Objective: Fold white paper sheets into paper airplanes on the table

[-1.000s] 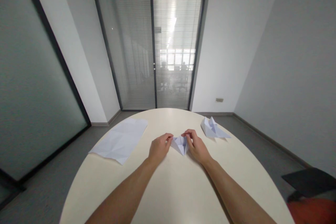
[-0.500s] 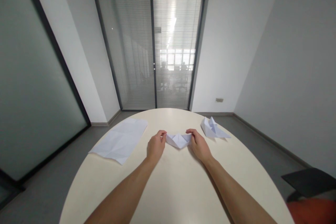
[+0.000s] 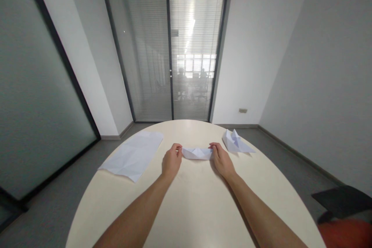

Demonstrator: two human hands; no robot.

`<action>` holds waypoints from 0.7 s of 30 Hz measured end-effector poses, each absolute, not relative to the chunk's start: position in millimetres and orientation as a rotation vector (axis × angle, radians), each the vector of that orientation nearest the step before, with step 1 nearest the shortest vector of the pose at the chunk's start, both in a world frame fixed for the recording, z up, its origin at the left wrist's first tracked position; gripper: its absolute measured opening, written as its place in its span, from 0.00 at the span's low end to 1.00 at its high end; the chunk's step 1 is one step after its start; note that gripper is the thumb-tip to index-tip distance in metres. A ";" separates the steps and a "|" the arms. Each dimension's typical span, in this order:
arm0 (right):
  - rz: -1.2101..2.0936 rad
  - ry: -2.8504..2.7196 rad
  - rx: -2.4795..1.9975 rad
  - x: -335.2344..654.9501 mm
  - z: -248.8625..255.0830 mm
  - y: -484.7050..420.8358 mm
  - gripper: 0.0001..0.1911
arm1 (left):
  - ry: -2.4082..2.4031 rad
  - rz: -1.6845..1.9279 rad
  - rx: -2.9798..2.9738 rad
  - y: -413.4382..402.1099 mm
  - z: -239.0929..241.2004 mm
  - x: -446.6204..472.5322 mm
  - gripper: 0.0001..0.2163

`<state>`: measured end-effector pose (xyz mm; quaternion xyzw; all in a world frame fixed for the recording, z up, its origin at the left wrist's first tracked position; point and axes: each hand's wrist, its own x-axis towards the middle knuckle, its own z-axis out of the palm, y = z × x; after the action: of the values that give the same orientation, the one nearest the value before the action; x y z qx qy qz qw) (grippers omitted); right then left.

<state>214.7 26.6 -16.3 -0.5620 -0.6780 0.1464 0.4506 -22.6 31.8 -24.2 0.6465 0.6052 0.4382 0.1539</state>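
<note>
The person's left hand (image 3: 172, 159) and right hand (image 3: 223, 160) pinch a folded white paper piece (image 3: 197, 154) at its nine- and three-o'clock ends, over the rounded cream surface (image 3: 187, 209). A creased white paper sheet (image 3: 133, 155) lies toward nine o'clock, a peaked white paper boat (image 3: 236, 145) toward two.

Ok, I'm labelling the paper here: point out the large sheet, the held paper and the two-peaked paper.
Large sheet (image 3: 133, 155), head view: middle of its upper face.
Held paper (image 3: 197, 154), head view: middle of its near side.
Two-peaked paper (image 3: 236, 146), head view: its near side.
</note>
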 end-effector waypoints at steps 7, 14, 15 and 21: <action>-0.016 -1.944 -1.355 208.8 -4.4 17.1 0.29 | 1.641 1.294 1.878 30.3 -22.6 -21.1 0.06; -0.304 -2.164 -1.299 201.7 -7.2 13.4 0.45 | 1.564 1.344 1.999 23.8 -18.5 -19.7 0.07; -0.308 -2.179 -1.299 201.8 -8.0 13.6 0.45 | 1.545 1.350 2.020 23.5 -18.6 -19.5 0.07; -0.278 -2.176 -1.300 203.1 -7.2 13.2 0.42 | 1.449 1.391 2.101 23.3 -20.3 -18.6 0.09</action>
<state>203.1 13.2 -7.2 -0.4876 -0.8163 -0.1042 0.2917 -18.6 23.3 -20.3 0.7177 0.4952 0.4752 0.1173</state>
